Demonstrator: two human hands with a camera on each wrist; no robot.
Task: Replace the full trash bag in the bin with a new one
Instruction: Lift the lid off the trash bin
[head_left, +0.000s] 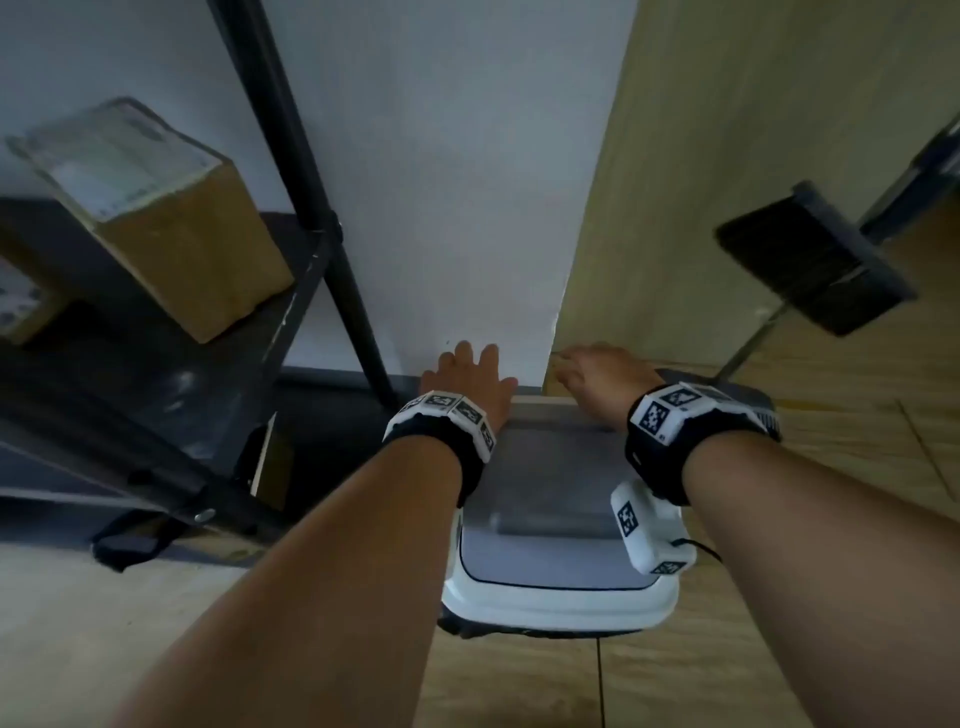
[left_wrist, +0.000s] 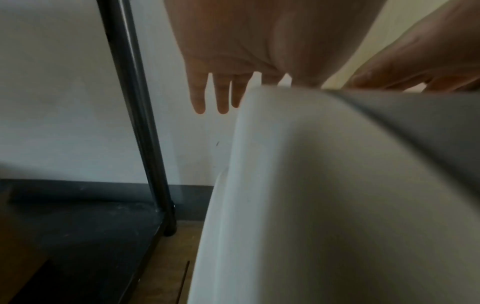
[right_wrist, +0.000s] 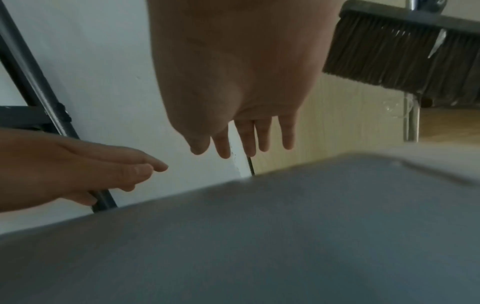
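A white bin (head_left: 561, 603) with a grey lid (head_left: 550, 488) stands on the floor against the wall, lid closed. My left hand (head_left: 467, 376) hovers over the bin's far left corner with straight fingers (left_wrist: 200, 102), holding nothing. My right hand (head_left: 597, 369) reaches over the far right corner, its fingers (right_wrist: 262, 139) straight and empty too. In the wrist views the white bin wall (left_wrist: 298, 205) and grey lid (right_wrist: 259, 236) fill the lower part. No trash bag shows in any view.
A black metal shelf (head_left: 156, 415) with a cardboard box (head_left: 156, 218) stands left of the bin; its upright post (head_left: 322, 218) runs close to my left hand. A dark broom head (head_left: 815, 265) hangs at the right beside a wooden panel (head_left: 727, 156). Wooden floor (head_left: 779, 649) surrounds the bin.
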